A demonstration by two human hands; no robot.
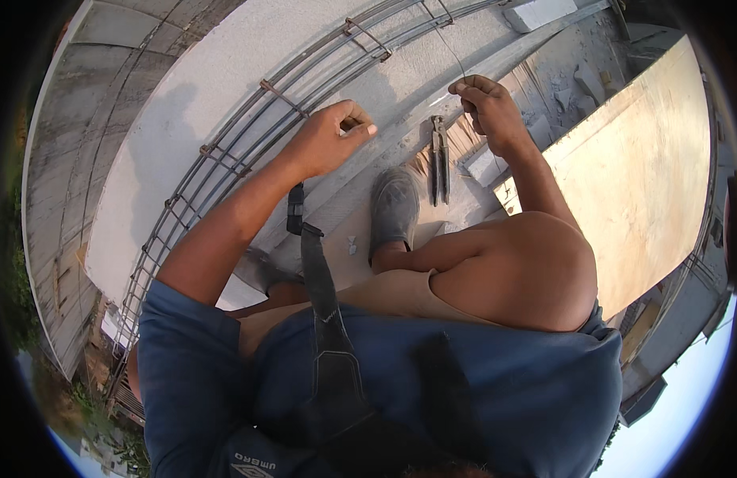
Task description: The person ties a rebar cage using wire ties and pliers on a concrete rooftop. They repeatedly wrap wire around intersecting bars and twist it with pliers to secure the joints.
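Note:
Pinched between the thumb and fingers of my right hand (488,110) is a thin tie wire (451,40). The wire runs up towards the steel rebar cage (375,40), and a lower length shows below my wrist. Loosely curled, my left hand (335,137) hovers beside the cage with a gap between thumb and fingers; nothing shows in it. The cage has long bars crossed by square stirrups (284,98) and curves across the view along a pale wall surface (237,66). End-cutting pincers (440,160) with dark handles lie below my right hand, beside my shoe (395,206).
A large plywood sheet (631,173) leans at the right, near my right forearm and knee. Broken block pieces (541,131) and splintered wood (461,140) litter the ground. A pale block (538,13) rests at the top. A black strap (317,263) hangs before me.

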